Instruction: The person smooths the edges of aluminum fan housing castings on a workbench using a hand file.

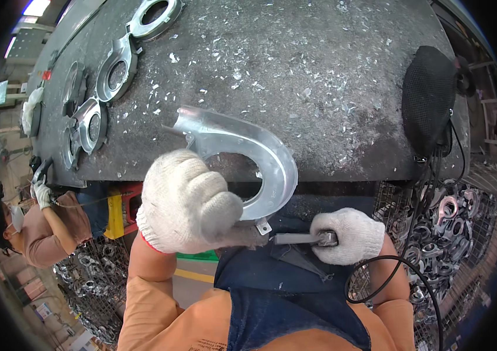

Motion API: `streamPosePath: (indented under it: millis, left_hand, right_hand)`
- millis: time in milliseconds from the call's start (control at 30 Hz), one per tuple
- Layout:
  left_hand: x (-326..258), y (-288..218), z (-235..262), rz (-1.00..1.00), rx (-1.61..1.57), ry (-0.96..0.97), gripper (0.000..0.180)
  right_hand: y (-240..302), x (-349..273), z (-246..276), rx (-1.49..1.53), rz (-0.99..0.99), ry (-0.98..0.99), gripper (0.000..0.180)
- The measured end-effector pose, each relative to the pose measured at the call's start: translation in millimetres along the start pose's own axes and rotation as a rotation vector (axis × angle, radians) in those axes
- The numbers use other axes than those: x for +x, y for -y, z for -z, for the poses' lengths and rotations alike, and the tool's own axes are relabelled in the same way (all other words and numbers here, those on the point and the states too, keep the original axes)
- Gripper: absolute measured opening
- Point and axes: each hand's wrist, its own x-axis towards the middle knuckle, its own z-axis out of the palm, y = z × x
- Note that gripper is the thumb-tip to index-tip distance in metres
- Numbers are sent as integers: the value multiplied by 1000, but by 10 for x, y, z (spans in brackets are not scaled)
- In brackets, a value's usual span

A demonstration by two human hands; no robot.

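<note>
My left hand, in a white knitted glove, is closed on the near left side of a silvery cast metal housing. This part is curved like a snail shell, with a large round opening and a short open channel at its far left end. It is held up at the near edge of the workbench. In my gloved right hand is a flat grey bar-shaped tool, pointing left towards a small tab on the housing. Bar and tab look close; whether they touch I cannot tell. My fist hides the tool's grip.
Metal flakes litter the dark workbench. Several similar housings lie along its left side. A black mesh-covered object with cables stands at the right. Wire baskets of metal parts flank me. Another person works at the left.
</note>
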Motion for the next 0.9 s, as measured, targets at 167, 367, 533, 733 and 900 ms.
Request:
streamPosePath:
  millis: [167,367,533,733,900]
  left_hand:
    - [20,-9,4,38,4,-26,43]
    - [67,-6,55,66,3,23,45]
    - [80,-18,89,71,0,56,48]
    - [42,-4,87,61,27,52,57]
    - [137,41,135,17,-42,18,59]
  right_hand:
    - [46,89,-127,-14,-15,-150,21]
    - [204,43,-95,-164,-79,-126,18]
    - [217,27,-80,-151,-48,-279,19]
    - [285,29,-91,-176,-48,-314,17]
    - [281,33,-128,-223,-20,-355,18]
